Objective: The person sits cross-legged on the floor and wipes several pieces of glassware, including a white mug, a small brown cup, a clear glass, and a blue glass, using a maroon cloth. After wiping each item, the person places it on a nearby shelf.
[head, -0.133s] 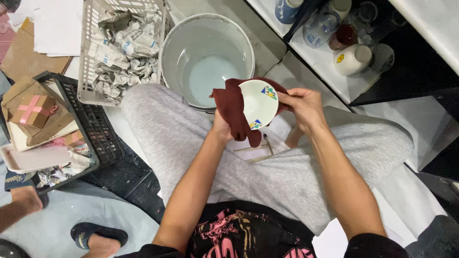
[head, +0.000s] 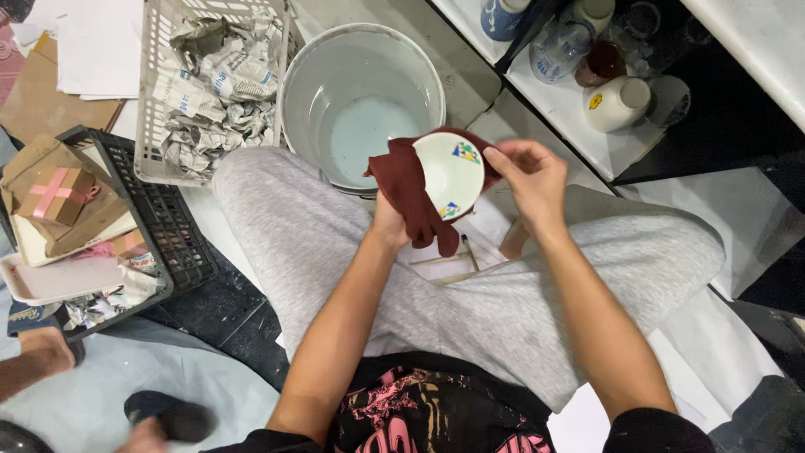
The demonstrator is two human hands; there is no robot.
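Maroon cloth, soft and folded, drapes over the left hand, whose fingers are curled shut under it and cup a small round white ceramic dish with coloured triangle marks; the dish sits tilted toward the camera, held above the lap between the knees; the right hand pinches the dish's right rim with thumb and fingertips, the other fingers loosely bent; the cloth's tail hangs down past the left wrist. Just behind the dish stands a round pale grey plastic bucket with shallow milky water, its near rim partly hidden by the cloth. To the left, touching the grey-trousered knee, a white plastic lattice basket holds crumpled newsprint; further left a black plastic crate carries a brown gift box with pink ribbon. To the right, a white shelf edge bears a white jar, glasses and cups, close to the right hand. Open room is narrow: bucket ahead, basket left, shelf right, only the lap below stays free.
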